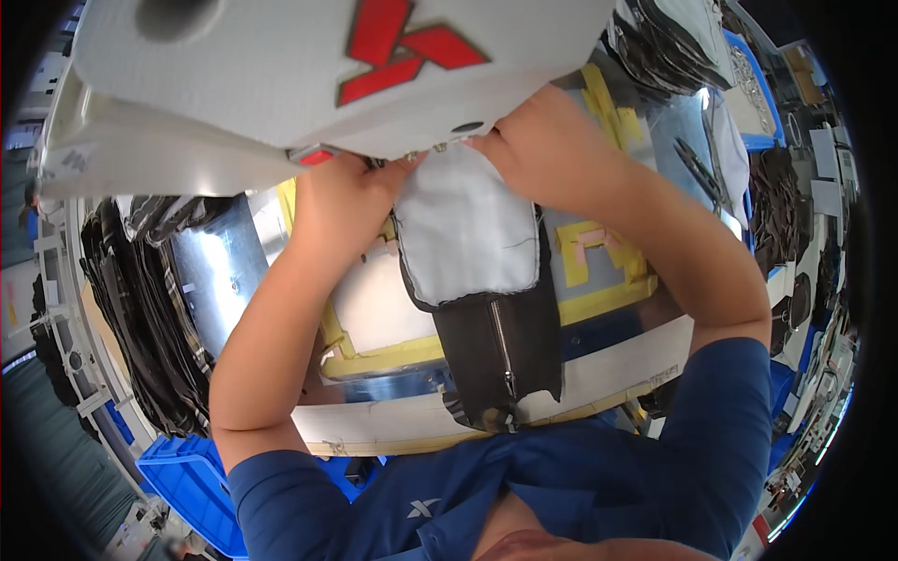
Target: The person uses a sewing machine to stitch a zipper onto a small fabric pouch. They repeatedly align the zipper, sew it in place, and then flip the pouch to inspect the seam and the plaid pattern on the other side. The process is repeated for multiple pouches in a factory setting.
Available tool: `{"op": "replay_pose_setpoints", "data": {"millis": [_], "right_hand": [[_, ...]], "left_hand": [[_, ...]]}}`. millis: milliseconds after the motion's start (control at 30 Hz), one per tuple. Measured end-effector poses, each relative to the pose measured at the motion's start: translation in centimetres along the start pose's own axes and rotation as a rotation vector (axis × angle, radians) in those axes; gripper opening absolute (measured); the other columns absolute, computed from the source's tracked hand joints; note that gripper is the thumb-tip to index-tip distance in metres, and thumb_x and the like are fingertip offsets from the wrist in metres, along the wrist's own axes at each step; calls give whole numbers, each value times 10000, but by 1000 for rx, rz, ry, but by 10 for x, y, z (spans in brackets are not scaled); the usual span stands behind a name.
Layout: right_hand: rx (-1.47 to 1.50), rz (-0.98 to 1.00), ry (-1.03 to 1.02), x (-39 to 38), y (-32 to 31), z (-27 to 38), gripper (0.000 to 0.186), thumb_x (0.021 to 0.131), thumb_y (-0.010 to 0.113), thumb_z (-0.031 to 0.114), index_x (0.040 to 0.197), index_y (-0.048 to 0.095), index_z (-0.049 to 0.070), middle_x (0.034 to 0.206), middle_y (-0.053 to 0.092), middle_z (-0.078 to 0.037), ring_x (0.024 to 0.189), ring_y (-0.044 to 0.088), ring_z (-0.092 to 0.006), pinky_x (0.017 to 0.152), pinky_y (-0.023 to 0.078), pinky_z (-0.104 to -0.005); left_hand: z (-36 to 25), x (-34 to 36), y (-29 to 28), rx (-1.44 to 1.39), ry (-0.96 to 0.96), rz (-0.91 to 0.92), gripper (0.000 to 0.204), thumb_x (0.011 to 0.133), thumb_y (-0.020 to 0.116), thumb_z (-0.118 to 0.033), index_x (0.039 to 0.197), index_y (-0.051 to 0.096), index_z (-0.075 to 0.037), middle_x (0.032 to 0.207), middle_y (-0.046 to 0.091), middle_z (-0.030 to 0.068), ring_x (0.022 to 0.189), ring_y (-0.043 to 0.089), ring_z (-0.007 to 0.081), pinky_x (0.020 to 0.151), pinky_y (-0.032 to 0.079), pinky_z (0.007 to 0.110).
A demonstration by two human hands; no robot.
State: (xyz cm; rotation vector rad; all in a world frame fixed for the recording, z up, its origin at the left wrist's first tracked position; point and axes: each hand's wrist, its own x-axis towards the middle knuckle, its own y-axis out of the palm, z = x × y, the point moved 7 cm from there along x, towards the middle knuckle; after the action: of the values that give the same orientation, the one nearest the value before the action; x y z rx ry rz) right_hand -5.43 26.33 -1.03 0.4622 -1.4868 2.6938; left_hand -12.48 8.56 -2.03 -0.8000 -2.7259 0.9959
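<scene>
A dark cloth piece (pixel 468 351) with a metal zipper (pixel 503 348) lies lengthwise before me, its lower end hanging over the table's near edge. On its far half rests a white pocket cloth (pixel 470 234), whose far end runs under the white head of a sewing machine (pixel 253 75). My left hand (pixel 360 192) is closed at the cloth's left edge, thumb on the white fabric. At the opposite edge my right hand (pixel 543 145) is closed with fingers curled against the cloth. The machine head hides the needle area and some fingertips.
Stacked dark garment pieces (pixel 140 309) hang at the left, above a blue crate (pixel 192 481). More folded pieces (pixel 664 42) lie at the far right. Dark-handled scissors (pixel 700 173) lie by the right table edge. Yellow tape (pixel 393 360) borders the work plate.
</scene>
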Motion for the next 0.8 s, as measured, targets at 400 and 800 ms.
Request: {"op": "replay_pose_setpoints", "data": {"millis": [400,800], "right_hand": [[-77,270,133,11,-6,-5,285,979,678,244,904,717,-28,835,729,-233,878,723,-457,804,573,-548],[-21,143,149,21,11,-28,295,950,708,256,936,787,-29,921,759,-235,945,740,-455,817,593,-539]], "left_hand": [[14,12,4,293,264,18,273,858,852,-73,1117,788,-18,1045,803,131,934,754,308,840,581,395],[-5,13,3,208,326,-49,250,863,859,-68,1088,780,6,1008,802,118,894,750,251,837,583,386]]}}
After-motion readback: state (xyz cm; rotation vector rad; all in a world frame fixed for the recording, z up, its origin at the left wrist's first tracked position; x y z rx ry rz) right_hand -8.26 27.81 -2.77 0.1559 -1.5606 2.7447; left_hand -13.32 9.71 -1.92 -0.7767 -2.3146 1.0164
